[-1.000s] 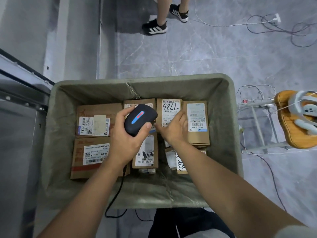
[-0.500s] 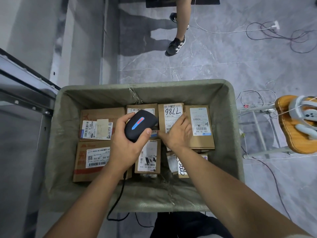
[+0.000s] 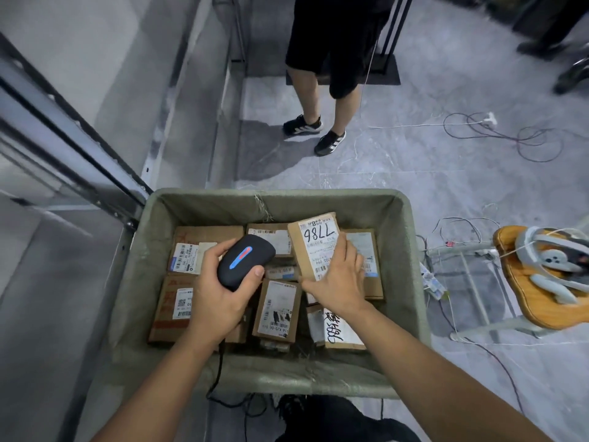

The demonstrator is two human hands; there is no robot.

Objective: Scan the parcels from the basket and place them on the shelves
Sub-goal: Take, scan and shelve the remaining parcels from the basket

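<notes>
Scanner cable (image 3: 220,365) hangs off the basket's near rim (image 3: 287,378) and loops to the floor close to the wearer's feet. Risk: it snags on the rim or gets stepped on when turning to the shelves, yanking the scanner.

Left hand (image 3: 213,295) wraps the black scanner (image 3: 243,264), fingers curled round its body, thumb on the near end, lit strip facing up. It sits over the left-middle of the basket, not clearly aimed at any label. Risk: it reads one of the other labels below, since several barcodes face up right under it.

Right hand (image 3: 339,277) holds the "7786" parcel (image 3: 314,247), tilted up on edge above the back-right stack, fingers spread over its lower label area, thumb at the near edge. Looks like a one-sided grab on a flat box, so it could slip and drop back in. Fingers also cover part of the lower barcode, so the scan may fail until the grip shifts.

Remaining parcels (image 3: 277,309) lie packed flat, touching each other; lifting one may drag a neighbour.

Far side: a bystander (image 3: 331,90) stands just beyond the basket, loose floor cables (image 3: 497,135) to the right. Trip and collision risk on the walk. Shelving frame (image 3: 79,129) at left, contents not visible.
</notes>
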